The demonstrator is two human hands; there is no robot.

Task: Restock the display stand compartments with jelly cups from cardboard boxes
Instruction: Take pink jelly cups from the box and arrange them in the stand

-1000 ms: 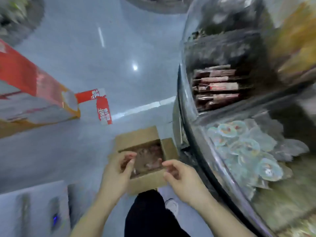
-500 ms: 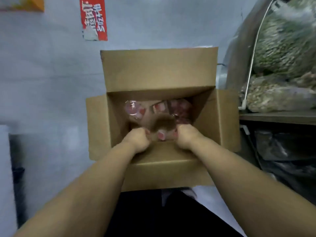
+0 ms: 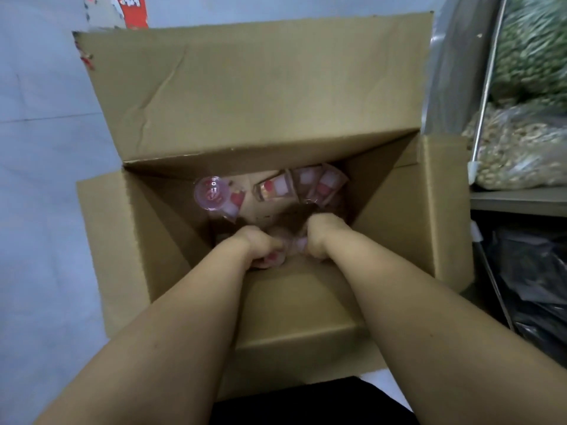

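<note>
An open cardboard box [image 3: 254,96] stands on the floor below me, flaps spread. Deep inside lie a few pink-and-white jelly cups [image 3: 214,194], some on their sides along the far wall [image 3: 319,185]. Both my arms reach down into the box. My left hand [image 3: 257,245] and my right hand [image 3: 322,237] are side by side near the bottom, fingers curled round jelly cups [image 3: 287,251] gathered between them. The fingertips are hidden under the hands.
The display stand's lower shelf [image 3: 518,200] is at the right, with clear bags of nuts [image 3: 518,154] and green snacks [image 3: 534,47]. Black bags [image 3: 534,280] lie under it. Grey floor [image 3: 40,179] spreads to the left, with a red sign [image 3: 130,10] at the top.
A second ago I stood over the box by the stand. I have bent close, both hands went deep into the box and closed on cups.
</note>
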